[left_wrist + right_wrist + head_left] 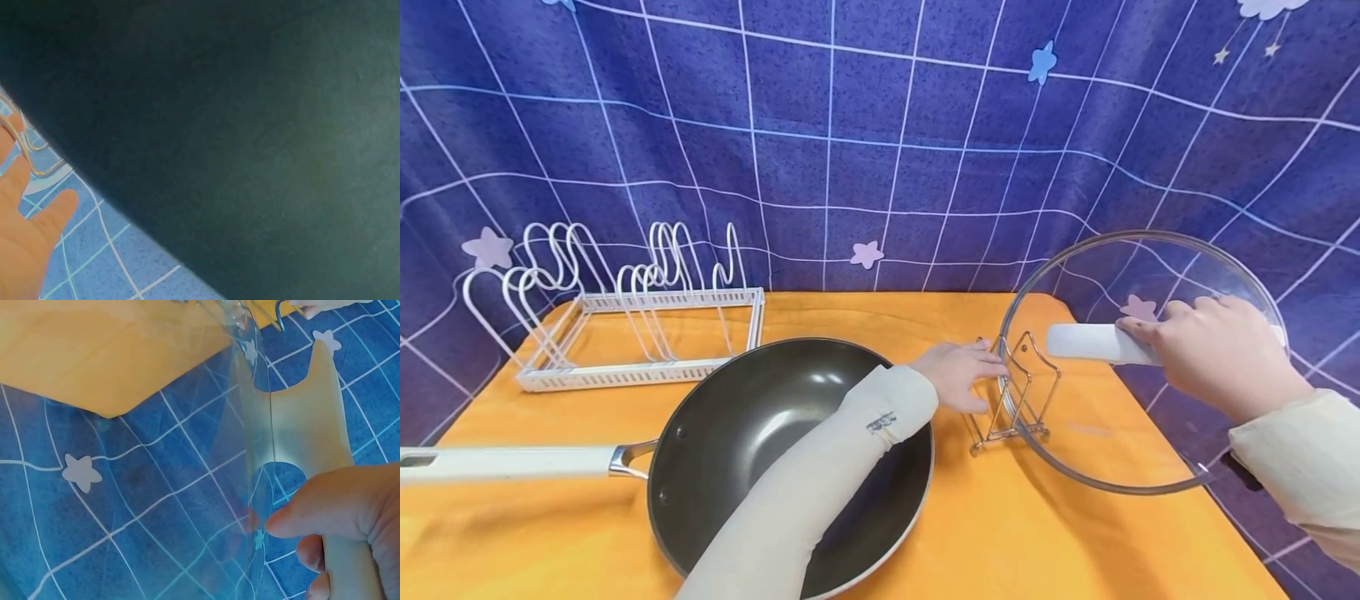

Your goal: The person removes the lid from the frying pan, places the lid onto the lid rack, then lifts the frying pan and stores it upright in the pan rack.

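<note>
My right hand [1228, 354] grips the long white handle [1093, 343] of a round glass pan lid [1120, 433]. In the right wrist view the thumb and fingers wrap one end of that handle [306, 428]. The lid stands tilted up, its left edge in a small metal wire rack [1026, 400]. My left hand [958, 375] reaches across a dark frying pan [752, 417], fingers extended and spread at the rack's left side. Whether its fingertips touch the wire or the lid rim is unclear. The left wrist view is mostly filled by the pan's dark surface [219, 144].
A white rack [632, 375] with several looped dividers stands at the back left. The pan's white handle [512, 464] points left. An orange cloth [1000, 533] covers the table. Behind it hangs a blue curtain [865, 108] with white grid lines and stars.
</note>
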Demonstrator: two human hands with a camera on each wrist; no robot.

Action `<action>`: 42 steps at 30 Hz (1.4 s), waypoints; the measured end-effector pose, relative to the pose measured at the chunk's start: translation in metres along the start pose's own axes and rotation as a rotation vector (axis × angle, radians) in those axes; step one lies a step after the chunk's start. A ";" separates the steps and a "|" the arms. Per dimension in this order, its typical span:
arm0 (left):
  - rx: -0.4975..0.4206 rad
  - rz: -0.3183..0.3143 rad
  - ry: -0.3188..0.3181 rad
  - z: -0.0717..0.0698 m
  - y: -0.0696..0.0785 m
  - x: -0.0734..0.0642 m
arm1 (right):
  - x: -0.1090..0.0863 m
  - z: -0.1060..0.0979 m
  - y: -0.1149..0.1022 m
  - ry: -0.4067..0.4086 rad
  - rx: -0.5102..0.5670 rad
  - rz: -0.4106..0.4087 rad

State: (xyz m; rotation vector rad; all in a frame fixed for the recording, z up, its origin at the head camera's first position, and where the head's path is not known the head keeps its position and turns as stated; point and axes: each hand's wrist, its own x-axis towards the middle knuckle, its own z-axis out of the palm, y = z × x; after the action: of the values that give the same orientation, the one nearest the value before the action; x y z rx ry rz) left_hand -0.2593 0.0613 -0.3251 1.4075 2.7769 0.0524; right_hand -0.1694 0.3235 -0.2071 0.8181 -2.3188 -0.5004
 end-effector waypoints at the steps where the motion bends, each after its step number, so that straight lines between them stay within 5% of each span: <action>1: 0.001 -0.003 -0.001 0.000 0.000 0.000 | 0.001 0.000 0.000 0.000 0.001 -0.002; 20: 0.008 -0.012 0.023 0.000 0.000 -0.001 | 0.010 0.003 -0.012 -0.102 0.012 0.103; 33: 0.044 -0.001 -0.002 -0.005 0.002 0.002 | -0.007 0.022 -0.028 0.049 -0.012 0.173; 42: 0.040 -0.015 -0.026 -0.007 0.004 0.004 | -0.015 0.024 -0.033 0.027 -0.017 0.250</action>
State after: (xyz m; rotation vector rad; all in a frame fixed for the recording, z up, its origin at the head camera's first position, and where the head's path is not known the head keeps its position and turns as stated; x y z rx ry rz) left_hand -0.2583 0.0666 -0.3178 1.3853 2.7828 -0.0216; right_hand -0.1615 0.3124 -0.2485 0.5130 -2.3462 -0.3953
